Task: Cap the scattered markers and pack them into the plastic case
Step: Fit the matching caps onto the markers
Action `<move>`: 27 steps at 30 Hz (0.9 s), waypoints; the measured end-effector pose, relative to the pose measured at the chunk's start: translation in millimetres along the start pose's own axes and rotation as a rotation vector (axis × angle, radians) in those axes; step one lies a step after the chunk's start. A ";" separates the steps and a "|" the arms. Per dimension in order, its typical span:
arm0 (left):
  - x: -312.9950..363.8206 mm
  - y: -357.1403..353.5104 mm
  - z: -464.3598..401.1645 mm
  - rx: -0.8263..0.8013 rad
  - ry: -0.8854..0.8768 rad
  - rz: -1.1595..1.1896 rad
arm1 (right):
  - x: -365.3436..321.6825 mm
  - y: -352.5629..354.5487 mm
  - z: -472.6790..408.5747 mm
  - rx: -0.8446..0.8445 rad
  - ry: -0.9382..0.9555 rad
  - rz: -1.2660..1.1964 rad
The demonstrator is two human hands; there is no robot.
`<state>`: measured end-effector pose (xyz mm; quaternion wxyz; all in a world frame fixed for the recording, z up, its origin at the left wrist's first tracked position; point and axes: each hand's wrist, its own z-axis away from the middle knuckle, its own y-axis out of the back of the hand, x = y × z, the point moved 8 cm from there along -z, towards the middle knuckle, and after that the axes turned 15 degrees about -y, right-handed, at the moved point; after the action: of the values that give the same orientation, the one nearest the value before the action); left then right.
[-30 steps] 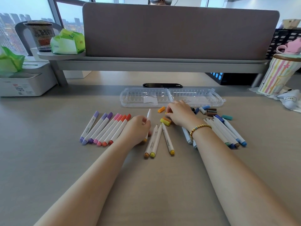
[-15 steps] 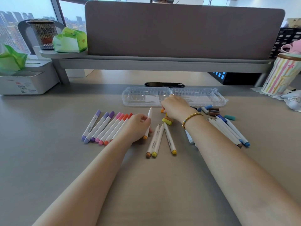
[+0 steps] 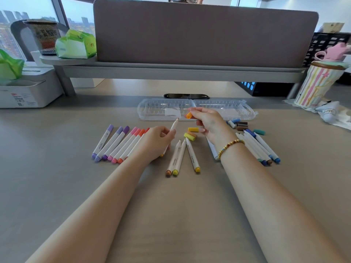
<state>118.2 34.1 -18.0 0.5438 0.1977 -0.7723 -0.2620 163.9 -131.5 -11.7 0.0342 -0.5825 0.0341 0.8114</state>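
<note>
Right hand (image 3: 208, 123) has lifted an orange cap (image 3: 189, 115) off the counter; left hand (image 3: 155, 142) grips the uncapped marker (image 3: 173, 128), capping next.

**Soft daylight, wide-angle bend**

Daylight came from the windows (image 3: 13, 21) at the far left, behind the divider panel (image 3: 205, 35). The counter (image 3: 57, 168) was evenly lit, shadows faint. Straight edges bowed toward the frame's borders; detail there was soft.
</note>
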 end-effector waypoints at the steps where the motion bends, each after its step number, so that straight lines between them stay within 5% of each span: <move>1: 0.4 0.1 -0.6 0.009 -0.010 0.008 | 2.0 1.0 0.2 -0.019 -0.023 -0.052; 11: 7.4 -8.2 -1.4 -0.043 -0.068 0.032 | 4.8 6.2 -3.5 -0.062 -0.062 -0.147; 27: 18.1 -6.0 -0.1 -0.082 -0.026 0.047 | -20.5 -21.5 23.9 0.003 0.229 0.418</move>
<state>112.5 18.7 -8.4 0.5473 0.1536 -0.7724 -0.2834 150.0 -108.1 15.1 -0.1379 -0.6511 0.1586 0.7293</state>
